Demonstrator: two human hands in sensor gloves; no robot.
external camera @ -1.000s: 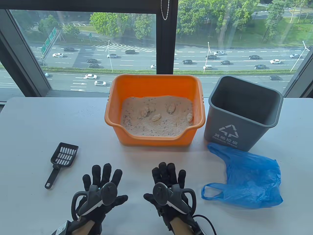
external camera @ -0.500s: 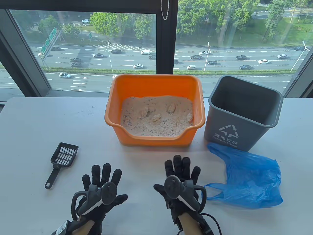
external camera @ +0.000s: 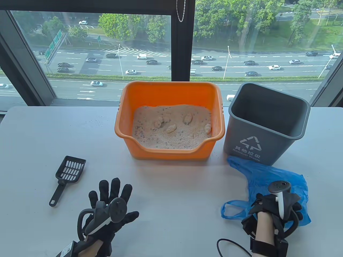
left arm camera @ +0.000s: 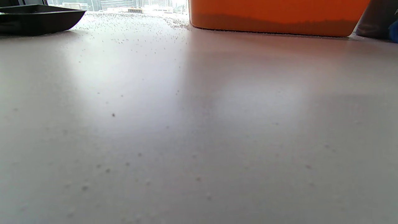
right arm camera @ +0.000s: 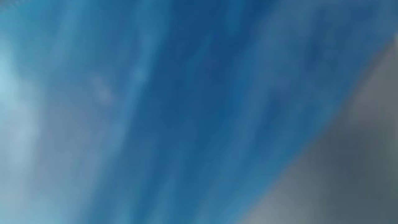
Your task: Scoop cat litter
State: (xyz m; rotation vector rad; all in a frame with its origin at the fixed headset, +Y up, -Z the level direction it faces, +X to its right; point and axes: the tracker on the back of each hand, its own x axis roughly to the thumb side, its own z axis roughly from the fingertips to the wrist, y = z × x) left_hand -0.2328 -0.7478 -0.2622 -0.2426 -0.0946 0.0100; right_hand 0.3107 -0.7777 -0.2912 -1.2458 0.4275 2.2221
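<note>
An orange litter box (external camera: 171,88) stands at the table's middle back, with pale cat litter (external camera: 171,136) and several clumps (external camera: 187,118) in it. A black slotted scoop (external camera: 68,175) lies at the front left. My left hand (external camera: 112,196) rests flat on the table with fingers spread, right of the scoop and apart from it. My right hand (external camera: 277,206) lies tilted on its side on a crumpled blue plastic bag (external camera: 268,174); I cannot tell whether its fingers grip the bag. The right wrist view shows only the blurred blue bag (right arm camera: 186,109).
A grey waste bin (external camera: 257,139) stands right of the litter box, just behind the bag. The left wrist view shows the scoop (left arm camera: 37,18), the litter box wall (left arm camera: 276,15) and stray litter grains on the white table (left arm camera: 199,124). A window runs behind the table.
My right hand has moved right from the table's front middle onto the blue bag and turned onto its side. My left hand has stayed in place.
</note>
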